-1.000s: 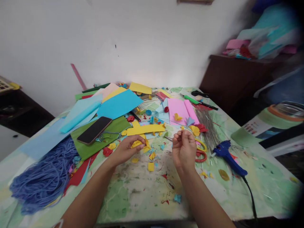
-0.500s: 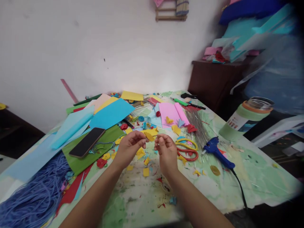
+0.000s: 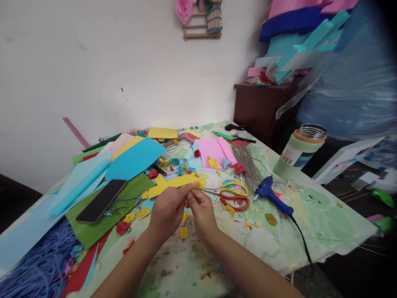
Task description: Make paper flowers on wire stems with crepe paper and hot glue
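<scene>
My left hand [image 3: 167, 211] and my right hand [image 3: 202, 212] meet over the middle of the table [image 3: 325, 223], fingertips pinched together. Between them they hold a small yellow paper piece [image 3: 200, 181] that sticks up just past the fingers. Whether the right hand also holds something thin, I cannot make out. Under the hands lie yellow paper scraps [image 3: 183, 231]. A long yellow paper strip [image 3: 169, 185] lies just beyond the left fingers.
Yellow scissors [image 3: 237, 188] and red scissors [image 3: 238, 203] lie right of the hands, then a blue glue gun [image 3: 272, 195] with its cord. A phone [image 3: 101, 201] rests on green paper [image 3: 93, 227]. Blue yarn [image 3: 37, 269], pink paper [image 3: 212, 150], thin wires [image 3: 248, 167], a jar [image 3: 299, 153].
My two hands have come together from about a hand's width apart; the right hand now also pinches the yellow piece. The view has swung right and up.
</scene>
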Action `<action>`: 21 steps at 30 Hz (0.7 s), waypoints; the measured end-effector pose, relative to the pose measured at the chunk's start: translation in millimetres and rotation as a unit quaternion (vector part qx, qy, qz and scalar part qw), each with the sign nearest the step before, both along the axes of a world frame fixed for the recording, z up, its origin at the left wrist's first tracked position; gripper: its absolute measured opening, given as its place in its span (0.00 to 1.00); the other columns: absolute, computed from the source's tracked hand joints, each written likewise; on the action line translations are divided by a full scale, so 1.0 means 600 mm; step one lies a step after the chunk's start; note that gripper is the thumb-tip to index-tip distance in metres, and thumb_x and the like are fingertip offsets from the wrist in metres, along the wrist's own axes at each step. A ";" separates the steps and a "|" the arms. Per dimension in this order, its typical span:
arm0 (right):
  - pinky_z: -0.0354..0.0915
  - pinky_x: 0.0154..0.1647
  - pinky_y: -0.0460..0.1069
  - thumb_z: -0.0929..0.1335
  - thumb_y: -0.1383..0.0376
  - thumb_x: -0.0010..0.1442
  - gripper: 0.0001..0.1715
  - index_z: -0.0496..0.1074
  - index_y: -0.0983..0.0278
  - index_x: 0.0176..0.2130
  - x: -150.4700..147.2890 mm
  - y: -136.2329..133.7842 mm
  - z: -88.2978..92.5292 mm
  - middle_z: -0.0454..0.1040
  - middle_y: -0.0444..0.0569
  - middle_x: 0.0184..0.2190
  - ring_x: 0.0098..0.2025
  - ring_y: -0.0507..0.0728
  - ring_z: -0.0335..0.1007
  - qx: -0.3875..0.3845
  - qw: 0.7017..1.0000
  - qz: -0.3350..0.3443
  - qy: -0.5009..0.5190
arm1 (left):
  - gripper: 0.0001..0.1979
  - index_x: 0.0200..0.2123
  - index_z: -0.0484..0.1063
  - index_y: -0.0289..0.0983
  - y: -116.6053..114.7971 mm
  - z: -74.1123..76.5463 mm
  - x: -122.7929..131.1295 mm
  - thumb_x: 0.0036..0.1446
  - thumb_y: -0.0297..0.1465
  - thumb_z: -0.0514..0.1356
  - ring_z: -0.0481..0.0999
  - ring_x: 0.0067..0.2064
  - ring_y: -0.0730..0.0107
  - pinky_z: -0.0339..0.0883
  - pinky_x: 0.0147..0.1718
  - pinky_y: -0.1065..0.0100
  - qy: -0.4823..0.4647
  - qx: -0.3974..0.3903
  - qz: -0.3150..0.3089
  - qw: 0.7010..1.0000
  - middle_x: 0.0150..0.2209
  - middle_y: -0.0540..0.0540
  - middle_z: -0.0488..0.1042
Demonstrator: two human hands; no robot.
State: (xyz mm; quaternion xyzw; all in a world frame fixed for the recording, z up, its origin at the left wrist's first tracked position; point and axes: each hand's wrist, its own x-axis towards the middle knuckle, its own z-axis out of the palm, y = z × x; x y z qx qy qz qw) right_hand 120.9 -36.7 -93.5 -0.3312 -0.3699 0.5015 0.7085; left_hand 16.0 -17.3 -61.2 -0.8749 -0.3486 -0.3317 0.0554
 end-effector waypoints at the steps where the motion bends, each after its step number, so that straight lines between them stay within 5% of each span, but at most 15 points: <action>1: 0.58 0.31 0.45 0.68 0.57 0.53 0.13 0.74 0.63 0.25 0.001 0.000 0.000 0.65 0.42 0.22 0.28 0.51 0.59 -0.002 1.000 -0.006 0.009 | 0.19 0.53 0.65 0.38 0.000 -0.002 -0.001 0.59 0.26 0.48 0.71 0.30 0.69 0.63 0.29 0.69 0.009 0.004 -0.002 1.000 0.28 0.46 0.74; 9: 0.57 0.27 0.44 0.71 0.61 0.47 0.08 0.74 0.63 0.28 0.017 0.012 0.010 0.68 0.41 0.23 0.23 0.47 0.56 -0.044 0.985 -0.019 0.164 | 0.28 0.60 0.50 0.41 -0.003 -0.036 -0.023 0.57 0.21 0.51 0.74 0.35 0.69 0.65 0.34 0.69 0.042 0.078 -0.034 0.995 0.43 0.42 0.75; 14: 0.58 0.28 0.44 0.73 0.68 0.40 0.09 0.74 0.62 0.27 0.029 0.015 0.021 0.70 0.40 0.23 0.24 0.47 0.58 -0.034 0.982 -0.012 0.186 | 0.23 0.56 0.57 0.40 -0.002 -0.045 -0.042 0.57 0.21 0.50 0.72 0.27 0.69 0.64 0.27 0.70 0.060 0.053 -0.055 0.995 0.25 0.50 0.74; 21: 0.57 0.29 0.45 0.72 0.69 0.38 0.08 0.74 0.63 0.26 0.027 0.016 0.015 0.72 0.41 0.25 0.25 0.48 0.59 -0.036 0.984 -0.025 0.172 | 0.20 0.53 0.60 0.38 0.008 -0.045 -0.066 0.58 0.21 0.49 0.69 0.25 0.70 0.61 0.26 0.70 0.061 0.048 -0.050 0.996 0.21 0.51 0.70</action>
